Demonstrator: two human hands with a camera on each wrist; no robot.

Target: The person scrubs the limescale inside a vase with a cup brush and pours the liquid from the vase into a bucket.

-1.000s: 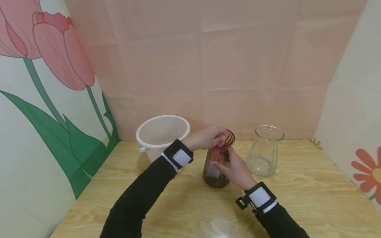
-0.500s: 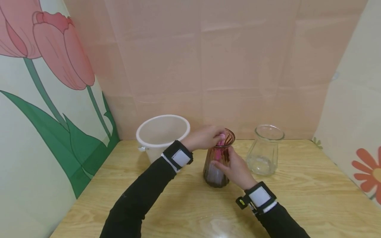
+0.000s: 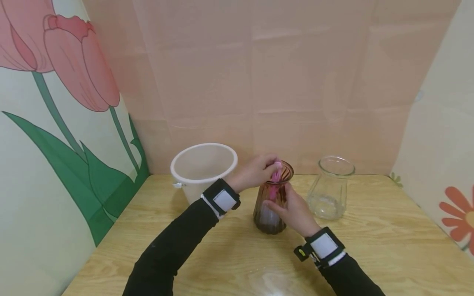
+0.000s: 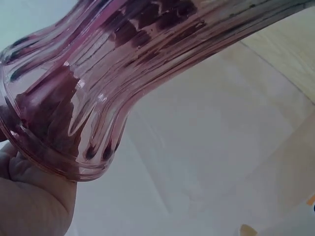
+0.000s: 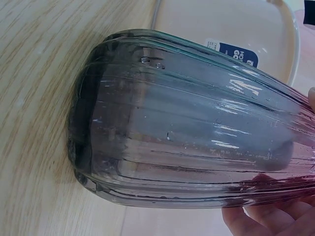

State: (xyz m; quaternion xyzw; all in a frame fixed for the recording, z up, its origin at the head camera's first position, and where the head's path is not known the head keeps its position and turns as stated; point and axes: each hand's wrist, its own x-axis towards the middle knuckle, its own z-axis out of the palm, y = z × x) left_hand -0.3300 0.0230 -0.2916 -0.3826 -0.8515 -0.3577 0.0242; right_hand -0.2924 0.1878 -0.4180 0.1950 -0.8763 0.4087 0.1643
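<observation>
In the head view, a ribbed glass vase [image 3: 261, 207], amber at the neck and smoky below, stands on the table. My right hand [image 3: 299, 213] grips it around the upper body, the thumb in front; fingers [image 5: 261, 219] show along its side in the right wrist view. At the rim, my left hand [image 3: 253, 172] pinches the pink handle of what looks like a bottle brush [image 3: 276, 177]. Its pale head is blurred through the glass, inside the vase. The left wrist view shows the flared vase rim [image 4: 93, 174] beside the left palm.
A white bucket [image 3: 180, 179] stands at the left, behind my left wrist. To the right of the vase is a clear glass vase [image 3: 326, 199]. The wooden table [image 3: 222, 263] ends at a pinkish backdrop, with flower-printed panels on both sides.
My left hand and the pink handle have risen very slightly at the vase mouth. The right hand keeps its hold and the vase stays in place.
</observation>
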